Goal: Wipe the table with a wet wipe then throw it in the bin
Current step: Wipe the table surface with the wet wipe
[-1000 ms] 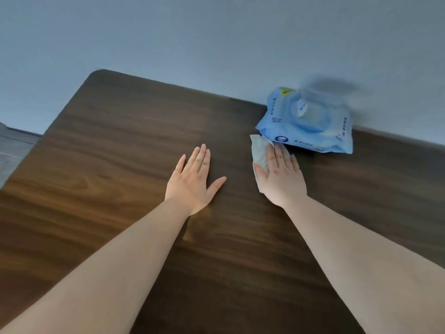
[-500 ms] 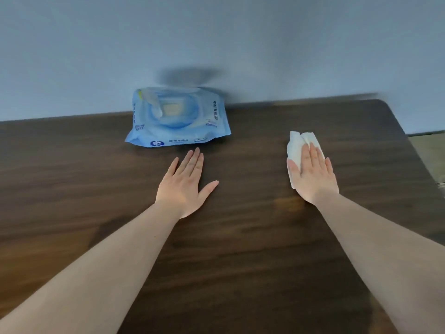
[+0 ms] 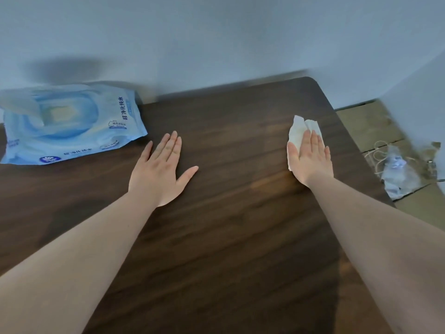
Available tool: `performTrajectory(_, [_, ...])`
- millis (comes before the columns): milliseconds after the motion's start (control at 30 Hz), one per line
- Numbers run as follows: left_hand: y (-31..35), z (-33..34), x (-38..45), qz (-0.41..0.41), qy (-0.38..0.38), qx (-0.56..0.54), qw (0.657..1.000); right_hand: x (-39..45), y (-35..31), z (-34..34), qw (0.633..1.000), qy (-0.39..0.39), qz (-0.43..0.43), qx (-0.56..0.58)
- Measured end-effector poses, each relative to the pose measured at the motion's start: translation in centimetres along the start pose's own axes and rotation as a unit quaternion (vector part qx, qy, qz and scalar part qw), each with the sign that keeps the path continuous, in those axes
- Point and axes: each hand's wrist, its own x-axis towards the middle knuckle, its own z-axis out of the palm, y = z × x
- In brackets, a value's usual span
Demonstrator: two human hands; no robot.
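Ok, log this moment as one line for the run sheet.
phase: wiping | right hand: flat on wet wipe, near table right edge | left hand: flat on table, empty | wipes pack: far left | bin: unseen

The right hand (image 3: 309, 162) lies flat over the wet wipe (image 3: 296, 132), hiding most of it; only the wipe's far and left edges show. The blue wipes pack (image 3: 69, 124) is cut off by the left edge, its small print unreadable. Pale clutter (image 3: 399, 174) on the floor beyond the table's right edge is too blurred to identify.
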Motion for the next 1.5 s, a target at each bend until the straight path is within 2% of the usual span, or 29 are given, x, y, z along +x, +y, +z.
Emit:
performTrajectory(133, [0.0, -0.3, 0.0, -0.008, -0.024, -0.004, 1.000, -0.8, -1.2, 0.0, 1.000, -0.008, 0.013, -0.004])
performTrajectory(333, [-1.6, -1.2, -3.2, -0.033, -0.053, -0.032, 0.998, -4.9, -8.6, 1.1, 0.996, -0.017, -0.087, -0.022])
performTrajectory(433, [-5.2, -1.7, -6.2, -0.082, -0.040, -0.027, 0.995, -6.9, -14.5, 1.7, 0.985, -0.021, -0.168, -0.020])
performTrajectory(567, [-11.0, -1.9, -11.3, -0.151, -0.033, -0.037, 0.987, -11.9, -24.0, 3.6, 0.944, -0.032, -0.327, -0.019])
performTrajectory(633, [-13.6, -1.7, -14.6, -0.187, -0.024, -0.044, 0.981, -14.4, -28.3, 4.4, 0.929, -0.026, -0.369, -0.016])
performTrajectory(800, [-19.8, 0.2, -23.9, -0.312, -0.034, -0.042, 0.948, -19.2, -37.0, 6.3, 0.889, -0.003, -0.456, -0.039])
performTrajectory(1033, [-26.9, 2.5, -35.7, -0.468, -0.022, -0.068, 0.881, -26.1, -48.2, 9.2, 0.828, -0.025, -0.558, -0.046])
performTrajectory(1300, [-27.8, 3.8, -37.1, -0.478, 0.041, -0.069, 0.875, -34.0, -60.0, 12.2, 0.764, -0.014, -0.641, -0.067])
performTrajectory(1500, [-28.2, 4.2, -37.3, -0.479, 0.062, -0.085, 0.871, -38.0, -65.0, 13.7, 0.735, -0.024, -0.672, -0.085])
